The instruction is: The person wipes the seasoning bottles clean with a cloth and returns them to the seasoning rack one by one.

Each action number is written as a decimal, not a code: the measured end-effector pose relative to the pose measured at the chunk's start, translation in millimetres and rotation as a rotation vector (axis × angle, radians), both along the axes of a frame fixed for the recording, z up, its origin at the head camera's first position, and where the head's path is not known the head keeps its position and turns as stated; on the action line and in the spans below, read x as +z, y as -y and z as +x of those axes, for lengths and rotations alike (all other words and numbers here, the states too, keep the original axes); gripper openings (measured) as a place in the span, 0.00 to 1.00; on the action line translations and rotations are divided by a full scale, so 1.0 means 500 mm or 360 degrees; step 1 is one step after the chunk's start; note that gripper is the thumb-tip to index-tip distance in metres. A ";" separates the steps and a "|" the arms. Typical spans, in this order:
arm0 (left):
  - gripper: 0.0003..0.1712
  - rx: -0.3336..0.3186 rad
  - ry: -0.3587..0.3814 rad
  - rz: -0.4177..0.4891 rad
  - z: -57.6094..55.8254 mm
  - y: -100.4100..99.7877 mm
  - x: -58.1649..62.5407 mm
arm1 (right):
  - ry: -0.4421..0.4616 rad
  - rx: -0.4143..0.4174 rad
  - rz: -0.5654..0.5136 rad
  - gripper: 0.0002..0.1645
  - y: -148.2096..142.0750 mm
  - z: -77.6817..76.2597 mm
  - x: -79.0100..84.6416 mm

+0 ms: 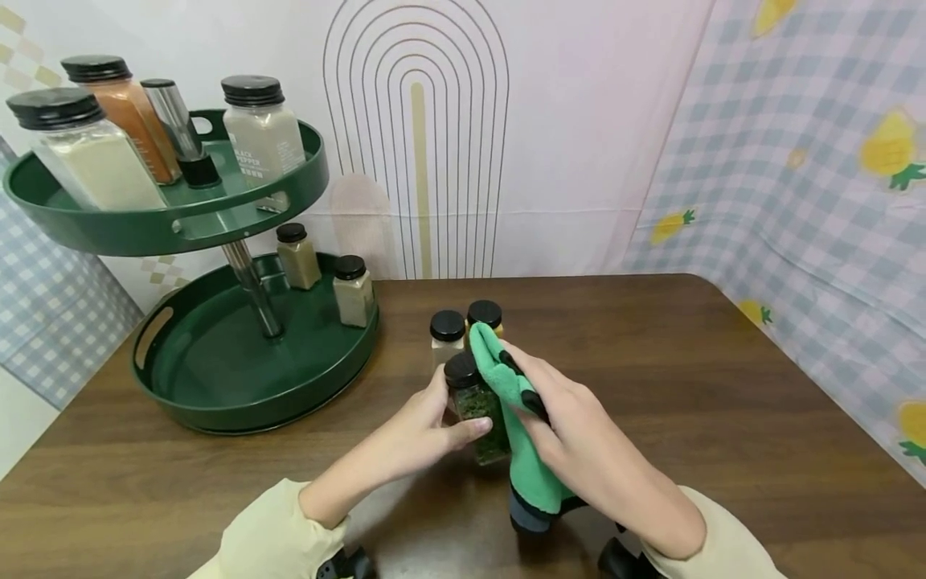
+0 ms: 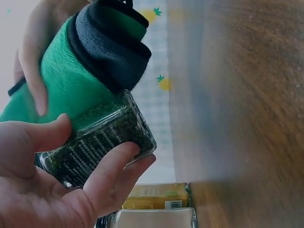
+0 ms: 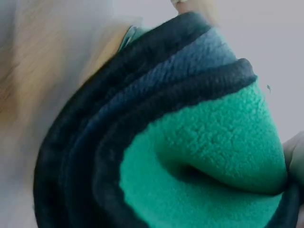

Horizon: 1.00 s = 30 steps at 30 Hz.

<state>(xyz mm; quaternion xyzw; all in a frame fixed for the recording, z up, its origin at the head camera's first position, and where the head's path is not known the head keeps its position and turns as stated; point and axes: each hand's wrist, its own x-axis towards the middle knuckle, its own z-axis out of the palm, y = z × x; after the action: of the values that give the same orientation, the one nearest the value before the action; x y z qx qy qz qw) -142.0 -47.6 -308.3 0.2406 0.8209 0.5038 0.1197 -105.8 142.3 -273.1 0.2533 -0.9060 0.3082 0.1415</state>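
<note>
My left hand [image 1: 427, 426] grips a glass spice jar [image 1: 479, 414] of dark green dried herbs with a black lid, tilted and lifted off the table. In the left wrist view white print shows on the jar's side [image 2: 95, 147]. My right hand [image 1: 579, 418] holds a folded green cloth [image 1: 531, 458] with dark edging and a grey-blue underside, its fingers curled over it. The cloth lies against the jar's right side. In the right wrist view the cloth [image 3: 213, 142] fills most of the picture and hides the jar.
Two black-lidded jars [image 1: 448, 328] stand just behind the hands. At the left, a green two-tier stand [image 1: 253, 414] carries several larger jars and a silver grinder [image 1: 177, 129] above, and two small jars [image 1: 353, 293] below. Brown wooden tabletop [image 1: 687, 386] extends to the right.
</note>
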 end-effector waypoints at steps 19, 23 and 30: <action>0.32 0.0027 -0.0121 0.0027 0.006 -0.001 0.013 | 0.0243 -0.0038 0.0087 0.36 -0.007 -0.034 -0.026; 0.31 0.0023 -0.0106 0.0014 0.003 -0.002 0.010 | 0.0085 -0.0040 0.0035 0.37 -0.007 -0.015 -0.009; 0.31 0.0030 -0.0048 0.0017 0.002 -0.001 0.006 | -0.0102 0.0014 -0.0042 0.38 -0.002 -0.001 0.002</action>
<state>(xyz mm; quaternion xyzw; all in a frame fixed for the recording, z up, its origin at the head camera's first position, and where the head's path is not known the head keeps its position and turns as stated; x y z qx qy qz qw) -140.9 -46.9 -305.4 0.2411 0.8221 0.5057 0.1011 -106.1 143.4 -271.9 0.2652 -0.8957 0.3124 0.1725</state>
